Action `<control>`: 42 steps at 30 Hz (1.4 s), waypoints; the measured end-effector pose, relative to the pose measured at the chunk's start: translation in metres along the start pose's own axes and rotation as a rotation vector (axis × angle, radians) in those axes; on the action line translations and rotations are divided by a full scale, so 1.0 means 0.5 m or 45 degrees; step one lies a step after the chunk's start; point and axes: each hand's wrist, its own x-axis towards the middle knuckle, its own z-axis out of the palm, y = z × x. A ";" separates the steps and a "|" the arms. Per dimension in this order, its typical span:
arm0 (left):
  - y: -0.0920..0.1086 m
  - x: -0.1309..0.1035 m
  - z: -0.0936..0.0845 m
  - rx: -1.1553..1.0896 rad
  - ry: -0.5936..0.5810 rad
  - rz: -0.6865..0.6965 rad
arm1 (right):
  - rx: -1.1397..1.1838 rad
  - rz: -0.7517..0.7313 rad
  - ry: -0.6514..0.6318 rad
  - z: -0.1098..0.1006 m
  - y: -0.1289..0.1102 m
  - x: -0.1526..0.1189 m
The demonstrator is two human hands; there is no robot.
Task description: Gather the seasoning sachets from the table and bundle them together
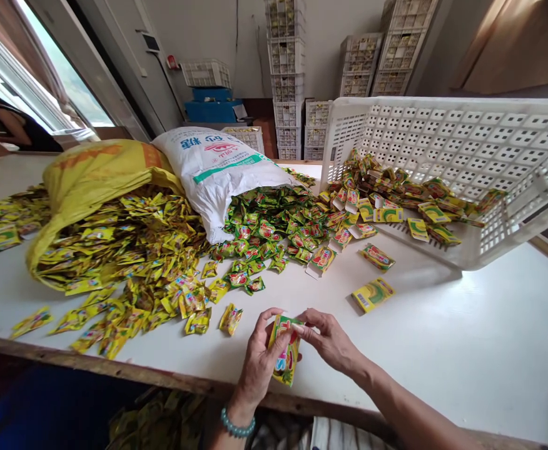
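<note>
My left hand (254, 365), with a beaded bracelet at the wrist, grips a small yellow and green candy box (283, 370) above the table's front edge. At the upper end of the box, the thumb and fingers of my right hand (333, 342) are pinched on its top; whether a flap is between them is hard to make out. Just beyond the hands lies a yellow wrapped candy (231, 319). A closed yellow box (373, 294) rests on the table to the right, with another candy box (376, 257) behind it.
A yellow sack (109, 156) and a white sack (222, 165) spill wrapped candies over the white table (443, 350). On the right, a tipped white plastic crate (478, 250) holds many boxes. Stacked crates (287, 56) stand by the wall. Another person (15, 128) is at far left.
</note>
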 end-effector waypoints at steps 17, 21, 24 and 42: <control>-0.012 0.005 -0.002 -0.106 0.079 0.026 | 0.242 0.258 0.042 -0.006 -0.018 0.021; -0.001 0.003 -0.005 -0.017 -0.001 0.001 | 0.453 0.370 0.005 -0.015 -0.012 0.025; 0.009 0.003 -0.006 0.046 -0.023 0.004 | 0.427 0.365 -0.048 -0.026 -0.016 0.027; 0.018 -0.002 -0.007 0.184 -0.037 0.033 | 0.236 0.349 -0.283 -0.063 -0.015 0.037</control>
